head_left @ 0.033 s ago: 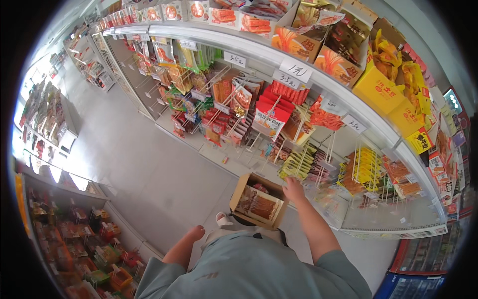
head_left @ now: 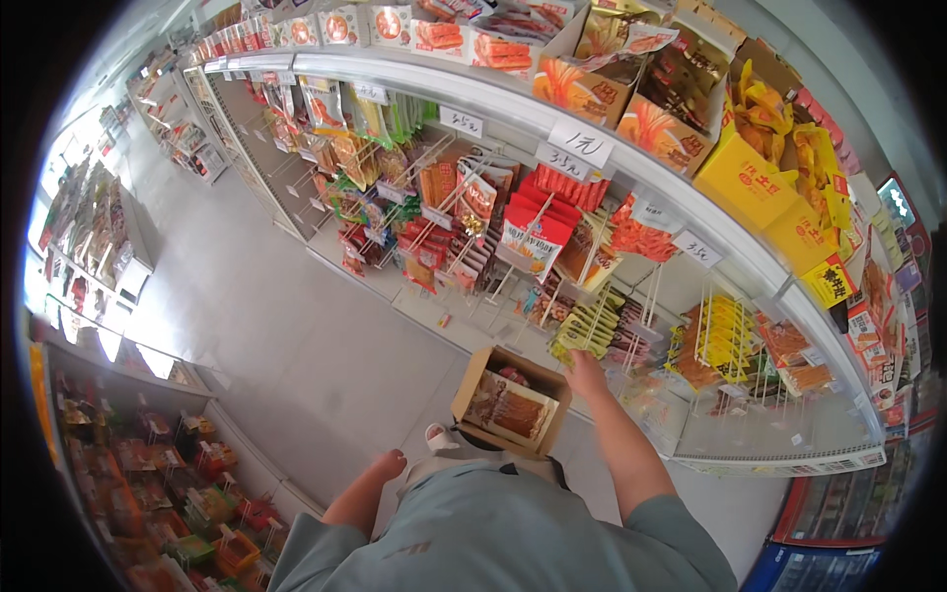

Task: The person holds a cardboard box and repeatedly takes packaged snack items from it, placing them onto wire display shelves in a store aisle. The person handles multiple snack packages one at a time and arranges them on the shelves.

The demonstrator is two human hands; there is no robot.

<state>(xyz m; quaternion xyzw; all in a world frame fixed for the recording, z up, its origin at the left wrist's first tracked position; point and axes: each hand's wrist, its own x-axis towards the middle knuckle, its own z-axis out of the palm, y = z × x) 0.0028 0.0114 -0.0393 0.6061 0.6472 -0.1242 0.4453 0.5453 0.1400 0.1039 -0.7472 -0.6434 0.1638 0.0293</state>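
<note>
My right hand point(head_left: 586, 374) reaches to the low front of the rack, its fingers closed at the lower end of a row of yellow-green snack packets point(head_left: 584, 328). The fingertips seem to pinch the nearest packet; the hand itself partly hides it. Just left of that hand, an open cardboard box point(head_left: 473, 383) sits in front of my body. Inside it lie flat packs of brown snacks point(head_left: 513, 406) with pale edges, and something red behind them. My left hand point(head_left: 389, 465) hangs low beside my body with its fingers curled and nothing visible in them.
A white shelf unit point(head_left: 730, 434) curves across the front, with wire hooks carrying bagged snacks. Open display boxes, including a yellow one point(head_left: 747, 178), line its top. Another shelf of packets point(head_left: 163, 474) stands at the lower left. Grey floor point(head_left: 296, 335) runs between them.
My right hand has barely moved; a yellow-green packet shows more clearly at its fingertips. The view has shifted slightly. My left hand stays where it was.
</note>
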